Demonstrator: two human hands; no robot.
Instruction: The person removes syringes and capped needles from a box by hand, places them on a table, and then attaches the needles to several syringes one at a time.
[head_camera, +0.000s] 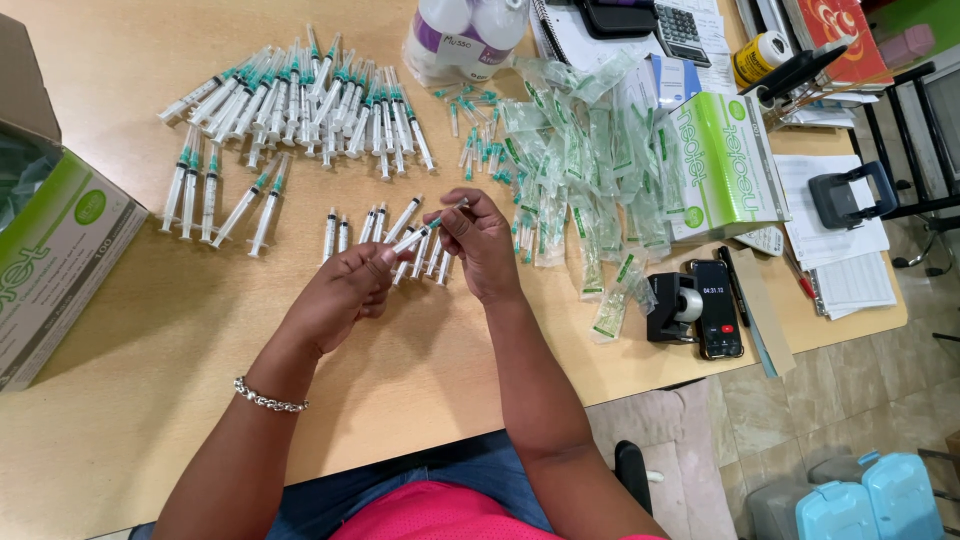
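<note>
Both my hands hold one small clear syringe (420, 234) above the wooden table (150, 350). My left hand (345, 293) grips its barrel end, and my right hand (478, 240) pinches the green-tipped end. Just behind the hands lies a short row of uncapped syringes (375, 225). Farther back a large spread of capped syringes with green needle caps (300, 105) covers the table. A heap of empty clear wrappers (585, 160) lies to the right of my right hand. Loose green caps (475, 140) sit beside that heap.
An open green-and-white box (55, 250) stands at the left, a second one (722, 165) at the right. White bottles (465, 35), a calculator (680, 30), a tape dispenser (675, 308), a phone (718, 310), a hole punch (845, 195) and papers (835, 240) crowd the back and right.
</note>
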